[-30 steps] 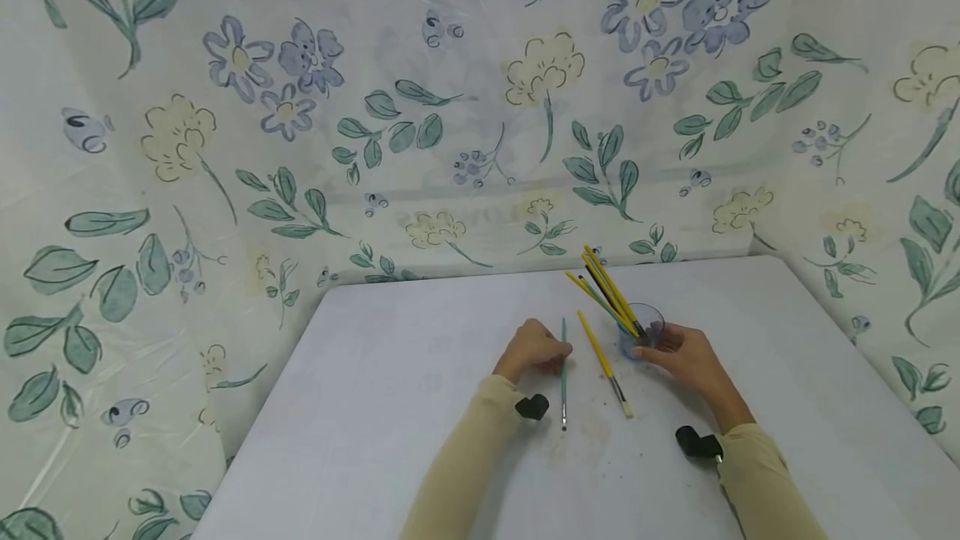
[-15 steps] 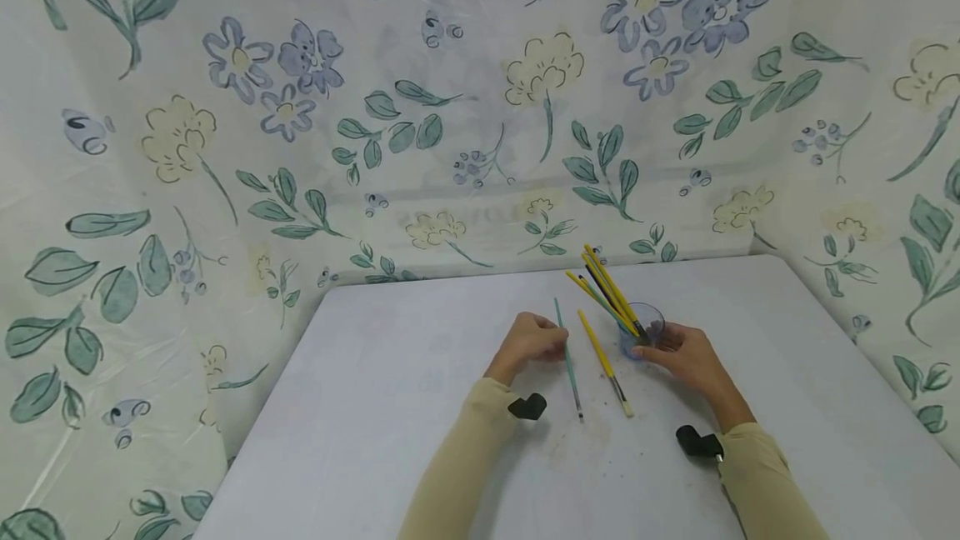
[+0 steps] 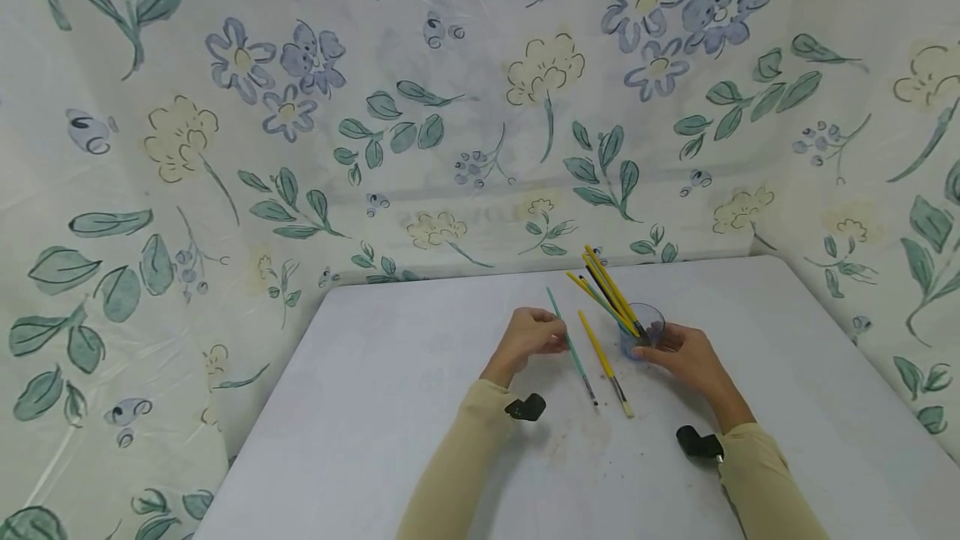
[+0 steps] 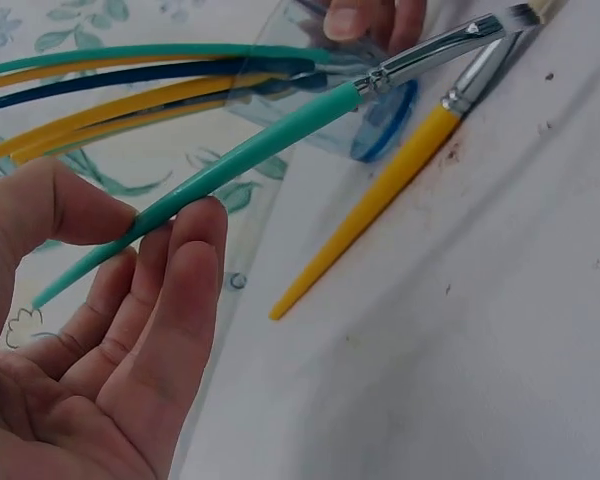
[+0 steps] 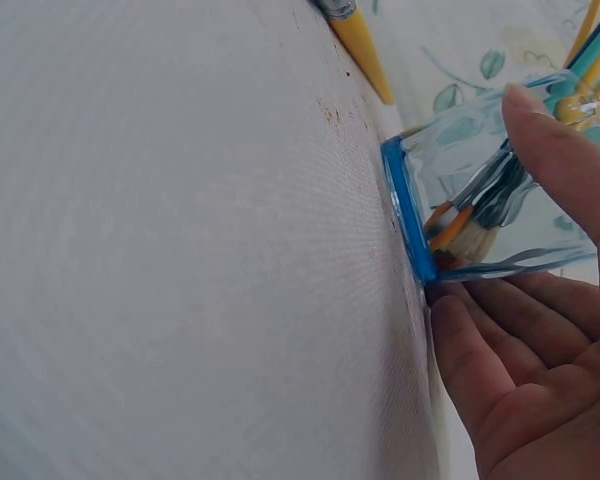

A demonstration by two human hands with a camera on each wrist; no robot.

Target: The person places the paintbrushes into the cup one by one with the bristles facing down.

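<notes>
My left hand [image 3: 529,335] pinches a teal paintbrush [image 4: 255,150] by its handle between thumb and fingers; its bristle end points toward me and to the right. Just right of it, a yellow paintbrush [image 3: 600,348] lies on the table, bristles toward me. My right hand [image 3: 684,355] holds a clear cup [image 3: 647,317] with a blue base [image 5: 408,215], thumb on one side and fingers on the other. Several yellow, teal and dark brushes [image 3: 606,282] lean leftward in the cup, bristle ends down inside it, as the right wrist view shows.
The white table [image 3: 375,407] carries small dark specks and a faint brownish smudge in front of the hands. A floral-patterned sheet [image 3: 450,107] hangs behind the table and along both sides.
My left hand has shifted slightly away and left, turning the teal paintbrush so its bristle end swings right, toward the yellow paintbrush. The right hand and cup have stayed still.
</notes>
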